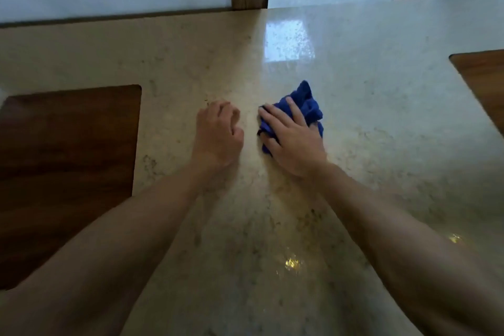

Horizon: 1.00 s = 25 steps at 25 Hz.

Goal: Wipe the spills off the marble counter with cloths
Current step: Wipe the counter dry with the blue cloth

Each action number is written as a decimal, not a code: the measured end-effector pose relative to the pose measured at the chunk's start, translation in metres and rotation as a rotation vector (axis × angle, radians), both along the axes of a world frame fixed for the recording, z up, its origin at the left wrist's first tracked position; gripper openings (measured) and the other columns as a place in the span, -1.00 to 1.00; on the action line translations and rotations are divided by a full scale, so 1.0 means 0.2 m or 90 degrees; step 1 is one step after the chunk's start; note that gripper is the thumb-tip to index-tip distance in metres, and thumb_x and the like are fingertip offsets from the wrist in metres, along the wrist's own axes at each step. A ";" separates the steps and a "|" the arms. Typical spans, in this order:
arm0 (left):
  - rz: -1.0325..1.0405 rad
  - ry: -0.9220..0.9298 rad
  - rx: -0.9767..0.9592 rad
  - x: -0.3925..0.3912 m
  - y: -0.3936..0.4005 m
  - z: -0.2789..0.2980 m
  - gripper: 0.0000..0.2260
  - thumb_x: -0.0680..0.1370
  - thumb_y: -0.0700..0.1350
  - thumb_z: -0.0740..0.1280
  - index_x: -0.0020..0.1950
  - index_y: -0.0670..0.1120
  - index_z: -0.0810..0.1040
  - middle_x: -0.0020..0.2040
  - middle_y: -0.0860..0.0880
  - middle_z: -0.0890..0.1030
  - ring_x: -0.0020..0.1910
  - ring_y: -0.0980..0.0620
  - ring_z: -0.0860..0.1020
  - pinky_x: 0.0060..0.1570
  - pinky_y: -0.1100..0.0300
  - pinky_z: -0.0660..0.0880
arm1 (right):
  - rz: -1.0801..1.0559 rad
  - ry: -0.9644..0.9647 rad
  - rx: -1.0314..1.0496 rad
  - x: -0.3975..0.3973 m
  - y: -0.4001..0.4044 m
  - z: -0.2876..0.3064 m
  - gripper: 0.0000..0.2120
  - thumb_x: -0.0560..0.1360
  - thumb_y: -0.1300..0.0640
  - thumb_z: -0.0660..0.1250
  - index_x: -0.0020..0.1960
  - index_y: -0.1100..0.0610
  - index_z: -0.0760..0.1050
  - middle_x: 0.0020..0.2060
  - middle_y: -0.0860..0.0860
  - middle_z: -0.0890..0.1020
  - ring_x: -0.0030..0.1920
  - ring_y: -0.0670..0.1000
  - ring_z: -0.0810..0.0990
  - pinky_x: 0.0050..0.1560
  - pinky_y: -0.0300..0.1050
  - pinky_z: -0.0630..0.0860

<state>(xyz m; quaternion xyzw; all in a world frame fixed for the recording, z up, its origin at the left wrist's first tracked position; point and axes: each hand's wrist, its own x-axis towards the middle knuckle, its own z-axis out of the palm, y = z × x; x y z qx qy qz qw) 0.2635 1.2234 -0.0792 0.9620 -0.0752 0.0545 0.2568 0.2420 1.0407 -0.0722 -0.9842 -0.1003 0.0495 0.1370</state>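
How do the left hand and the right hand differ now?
The right hand lies flat with straight fingers, pressing the blue cloth on the counter; the left hand holds nothing. The left hand's fingers are loosely curled; the right hand's are spread. Both are bare and over the counter.

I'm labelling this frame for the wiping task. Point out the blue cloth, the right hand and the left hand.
blue cloth [306,102]: head view, bunched far part.
right hand [293,142]: head view, back of hand.
left hand [218,133]: head view, back of hand.
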 end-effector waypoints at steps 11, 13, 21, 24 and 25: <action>-0.009 0.151 0.174 -0.53 0.56 0.10 -0.52 0.57 0.11 0.06 0.43 -0.07 0.38 0.52 -0.13 0.31 0.54 -0.13 0.18 0.52 -0.13 0.12 | -0.317 0.039 -0.036 -1.91 0.08 0.03 -0.42 0.55 -0.18 0.03 0.50 -0.01 0.35 0.50 -0.08 0.35 0.55 0.09 0.13 -0.04 0.27 0.54; 0.039 0.180 0.164 -0.48 0.65 0.11 -0.48 0.58 0.15 0.08 0.50 -0.02 0.31 0.58 -0.11 0.20 0.58 -0.14 0.07 0.54 -0.19 0.04 | -0.377 0.067 -0.038 -1.97 0.22 0.01 -0.42 0.52 -0.12 0.06 0.48 0.06 0.39 0.47 -0.02 0.41 0.53 0.18 0.17 -0.09 0.40 0.51; 0.003 0.177 0.272 -0.28 0.79 0.04 -0.44 0.59 0.36 -0.04 0.56 0.22 0.06 0.64 0.04 -0.03 0.61 -0.09 -0.12 0.48 -0.40 -0.17 | -0.282 0.026 -0.045 -1.32 0.40 -0.04 -0.43 0.56 -0.15 0.04 0.53 0.02 0.30 0.50 -0.06 0.37 0.55 0.16 0.16 -0.17 0.36 0.54; -0.004 0.156 0.281 -0.30 0.80 0.02 -0.44 0.56 0.38 -0.09 0.54 0.25 0.06 0.63 0.03 0.00 0.61 -0.10 -0.09 0.47 -0.41 -0.14 | -0.259 0.011 -0.051 -0.89 0.39 -0.05 -0.44 0.60 -0.17 0.00 0.55 -0.03 0.26 0.53 -0.11 0.30 0.58 0.14 0.07 -0.06 0.47 0.50; -0.004 0.152 0.283 -0.29 0.81 0.02 -0.44 0.56 0.37 -0.08 0.54 0.24 0.08 0.63 0.02 0.03 0.61 -0.12 -0.06 0.47 -0.42 -0.11 | -0.241 0.012 -0.051 -0.73 0.39 -0.04 -0.45 0.61 -0.17 -0.01 0.56 -0.04 0.23 0.55 -0.12 0.27 0.59 0.13 0.02 -0.02 0.44 0.50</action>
